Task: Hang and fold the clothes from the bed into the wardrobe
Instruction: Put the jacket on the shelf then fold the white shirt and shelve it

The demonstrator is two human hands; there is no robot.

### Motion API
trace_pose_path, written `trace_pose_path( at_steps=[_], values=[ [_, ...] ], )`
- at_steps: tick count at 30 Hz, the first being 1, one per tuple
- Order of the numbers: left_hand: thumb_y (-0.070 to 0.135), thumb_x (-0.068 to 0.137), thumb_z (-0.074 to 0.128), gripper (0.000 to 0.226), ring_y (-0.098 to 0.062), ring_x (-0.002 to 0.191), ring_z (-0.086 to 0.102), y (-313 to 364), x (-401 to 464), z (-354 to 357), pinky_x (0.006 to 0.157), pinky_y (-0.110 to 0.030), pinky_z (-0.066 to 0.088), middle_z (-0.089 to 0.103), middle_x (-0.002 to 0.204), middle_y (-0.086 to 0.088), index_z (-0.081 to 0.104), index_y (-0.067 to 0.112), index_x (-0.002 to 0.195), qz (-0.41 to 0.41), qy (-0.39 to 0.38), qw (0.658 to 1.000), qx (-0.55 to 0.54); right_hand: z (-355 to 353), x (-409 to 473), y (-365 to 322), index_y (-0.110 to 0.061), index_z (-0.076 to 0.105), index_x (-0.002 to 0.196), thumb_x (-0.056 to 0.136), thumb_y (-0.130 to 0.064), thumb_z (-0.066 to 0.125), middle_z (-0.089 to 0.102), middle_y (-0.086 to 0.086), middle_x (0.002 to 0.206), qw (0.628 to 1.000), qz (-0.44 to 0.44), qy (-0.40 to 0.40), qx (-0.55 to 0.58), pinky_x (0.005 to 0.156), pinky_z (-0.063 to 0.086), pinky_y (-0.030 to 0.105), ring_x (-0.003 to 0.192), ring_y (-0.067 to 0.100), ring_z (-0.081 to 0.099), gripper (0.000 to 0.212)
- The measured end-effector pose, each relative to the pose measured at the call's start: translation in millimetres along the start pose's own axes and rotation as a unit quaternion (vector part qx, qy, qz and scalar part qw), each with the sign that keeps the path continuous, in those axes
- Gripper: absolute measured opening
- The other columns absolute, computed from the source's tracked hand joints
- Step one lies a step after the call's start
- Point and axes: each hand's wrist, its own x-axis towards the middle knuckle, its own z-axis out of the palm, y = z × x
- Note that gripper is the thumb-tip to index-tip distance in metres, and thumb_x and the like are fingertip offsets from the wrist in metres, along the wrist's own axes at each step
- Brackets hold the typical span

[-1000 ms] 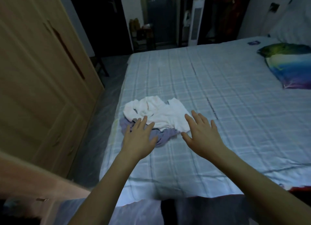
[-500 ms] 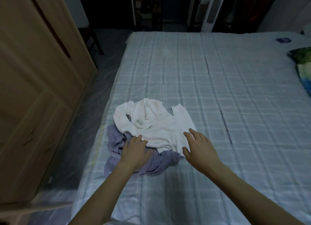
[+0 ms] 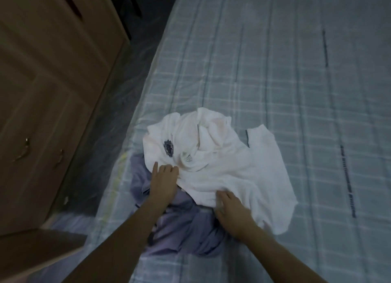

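Both hands have come down onto the white garment (image 3: pixel 222 166) atop a lilac one (image 3: pixel 186 225) at the bed (image 3: pixel 275 70) edge — left hand (image 3: pixel 164 182) apparently pinching, right hand (image 3: pixel 232 212) flat — pickup beginning.

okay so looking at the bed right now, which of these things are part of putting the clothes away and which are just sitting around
Part of the job:
- white shirt, crumpled on top, both hands on it
- purple garment underneath it
- left hand and right hand
- wardrobe beside the bed

Just there:
- checked bedsheet
- plastic sheeting on the floor
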Motion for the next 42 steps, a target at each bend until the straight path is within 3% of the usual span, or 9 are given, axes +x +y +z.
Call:
trace_pose_path(
  at_steps=[4,10,14,16,19,23,27,35,42],
  values=[
    [0.019,0.076,0.061,0.008,-0.025,0.065,0.059,-3.8,0.4,-2.6,0.094,-0.042,0.041,0.057,0.07,-0.001,0.061,0.017,0.084,0.099,0.098,0.986,-0.086,-2.6,20.0,-0.2,-0.026,0.051,0.106,0.073,-0.054,0.069,0.042,-0.002,0.113,0.997,0.074,-0.002,0.002,0.079,0.048,0.038,0.104,0.022,0.048,0.047],
    [0.042,0.095,0.03,0.036,-0.019,0.082,0.06,22.9,-34.9,-66.8,0.067,-0.04,0.051,0.064,0.093,0.002,0.056,0.02,0.107,0.177,0.032,0.954,-0.241,-51.3,-12.6,-1.8,-0.014,0.046,0.075,0.093,-0.017,0.052,0.051,0.001,0.075,0.983,0.096,0.038,0.15,0.069,0.04,0.031,0.079,0.024,0.053,0.02],
    [0.064,0.091,0.021,0.049,-0.019,0.081,0.061,54.6,-53.9,-111.4,0.069,-0.037,0.05,0.064,0.086,0.004,0.05,0.025,0.092,0.179,0.011,0.962,-0.207,-101.1,-67.6,0.6,-0.006,0.056,0.074,0.096,-0.008,0.042,0.061,0.006,0.057,0.717,0.222,0.098,0.653,0.055,0.045,0.029,0.064,0.026,0.056,0.026],
    [0.075,0.084,0.023,0.056,-0.019,0.083,0.062,74.6,-64.0,-130.5,0.067,-0.037,0.049,0.064,0.086,0.004,0.051,0.026,0.088,0.201,0.007,0.962,-0.182,-123.4,-97.0,13.5,-0.002,0.063,0.094,0.097,-0.012,0.044,0.071,0.012,0.079,0.662,0.212,0.094,0.713,0.057,0.054,0.031,0.076,0.027,0.064,0.022],
    [0.084,0.07,0.043,0.065,-0.012,0.091,0.06,104.2,-82.6,-163.5,0.065,-0.033,0.044,0.064,0.099,0.01,0.055,0.031,0.105,0.253,0.016,0.959,-0.124,-160.7,-144.2,32.7,-0.005,0.066,0.098,0.095,-0.021,0.051,0.071,0.015,0.089,0.736,0.162,0.145,0.641,0.066,0.052,0.033,0.082,0.03,0.064,0.022],
    [0.057,0.077,0.055,0.05,-0.021,0.093,0.06,137.6,-111.7,-204.6,0.06,-0.031,0.035,0.051,0.112,0.007,0.042,0.029,0.116,0.268,0.049,0.96,0.064,-218.6,-220.3,64.4,-0.015,0.053,0.08,0.073,-0.058,0.07,0.061,-0.004,0.07,0.954,-0.006,0.204,0.221,0.058,0.041,0.03,0.064,0.015,0.055,0.046],
    [0.007,0.079,0.059,0.036,-0.026,0.089,0.057,160.8,-135.4,-225.1,0.056,-0.035,0.039,0.049,0.106,-0.001,0.049,0.022,0.11,0.199,0.139,0.97,0.035,-249.5,-283.9,94.5,-0.03,0.046,0.092,0.078,-0.057,0.063,0.065,-0.003,0.093,0.97,-0.092,0.12,-0.192,0.066,0.044,0.034,0.086,0.019,0.061,0.035],
    [0.016,0.097,0.045,0.021,-0.027,0.08,0.056,248.6,-188.3,-248.5,0.061,-0.033,0.032,0.062,0.082,-0.007,0.056,0.013,0.08,-0.029,0.181,0.912,-0.366,-303.2,-362.7,185.3,-0.029,0.062,0.094,0.097,-0.031,0.046,0.065,-0.002,0.09,0.941,-0.048,0.326,-0.079,0.06,0.043,0.029,0.086,0.023,0.061,0.016],
    [0.083,0.077,0.03,0.069,-0.01,0.079,0.061,298.9,-259.4,-310.1,0.076,-0.033,0.048,0.068,0.087,0.008,0.066,0.025,0.089,0.176,0.009,0.967,-0.183,-344.7,-454.8,243.9,-0.012,0.07,0.099,0.095,-0.048,0.049,0.073,0.004,0.082,0.979,0.049,0.058,0.187,0.057,0.051,0.027,0.072,0.017,0.068,0.042]
  ],
)
